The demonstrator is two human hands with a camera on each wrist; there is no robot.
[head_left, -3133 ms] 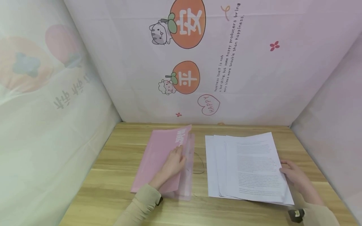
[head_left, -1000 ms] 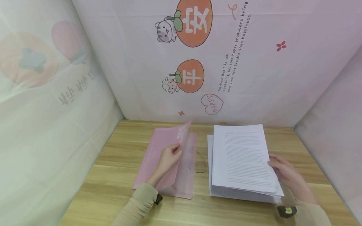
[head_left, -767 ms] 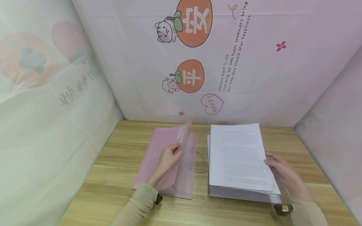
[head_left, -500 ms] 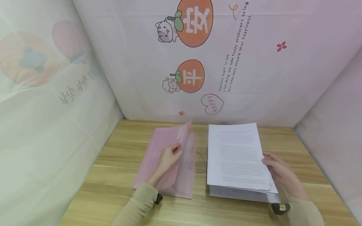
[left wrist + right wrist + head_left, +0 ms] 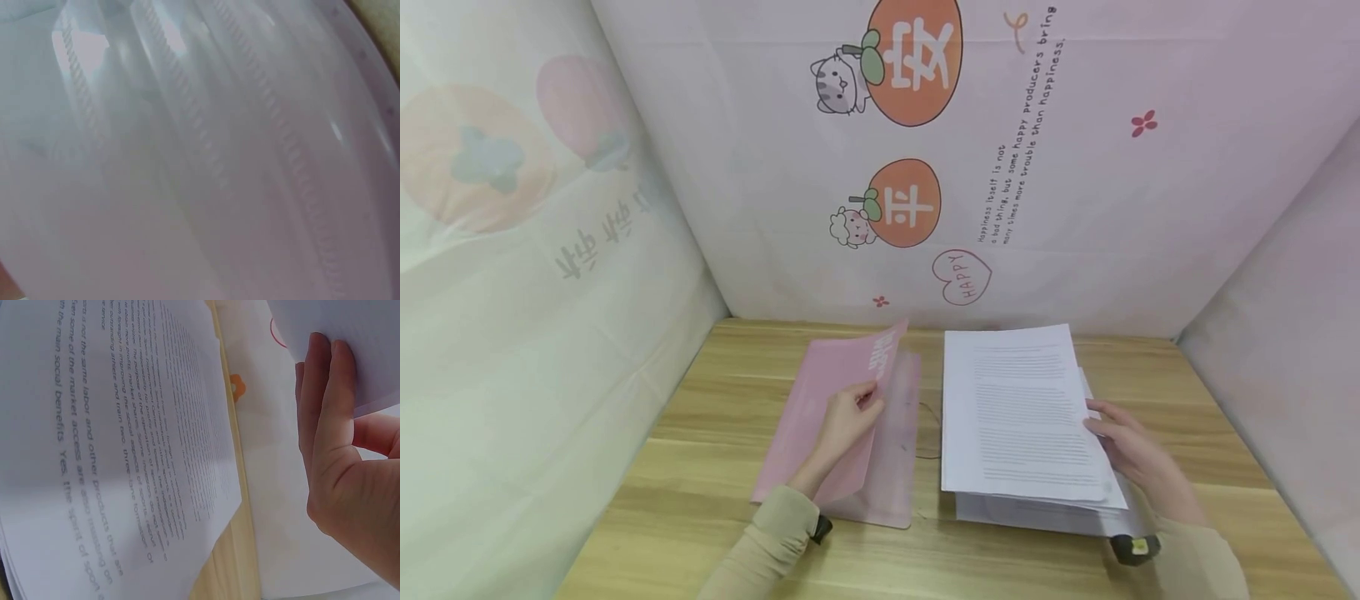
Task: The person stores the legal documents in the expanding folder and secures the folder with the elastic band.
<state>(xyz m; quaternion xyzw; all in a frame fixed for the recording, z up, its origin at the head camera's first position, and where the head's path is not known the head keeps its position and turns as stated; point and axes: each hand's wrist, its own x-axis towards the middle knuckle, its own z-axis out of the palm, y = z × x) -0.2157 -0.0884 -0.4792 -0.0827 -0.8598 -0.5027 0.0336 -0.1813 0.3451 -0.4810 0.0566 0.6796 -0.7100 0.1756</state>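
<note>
A pink plastic folder (image 5: 812, 408) with white lettering lies left of centre on the table. My left hand (image 5: 847, 421) pinches the free edge of its front cover and holds it raised, so the translucent back (image 5: 891, 483) shows. Ribbed, see-through plastic (image 5: 206, 144) fills the left wrist view. My right hand (image 5: 1138, 454) grips the right edge of several printed sheets (image 5: 1015, 417), thumb on top and fingers beneath. These sheets hang over a lower stack of paper (image 5: 1037, 512), whose print (image 5: 125, 444) shows in the right wrist view.
A thin cord loop (image 5: 929, 457) lies between folder and papers. The wooden table (image 5: 692, 467) is bounded by a printed cloth wall (image 5: 1060, 275) behind, with pale walls at left (image 5: 647, 350) and right (image 5: 1285, 333).
My right hand has lifted the upper sheets off the stack and carried them left towards the folder. My left hand has raised the folder's cover and since stayed still.
</note>
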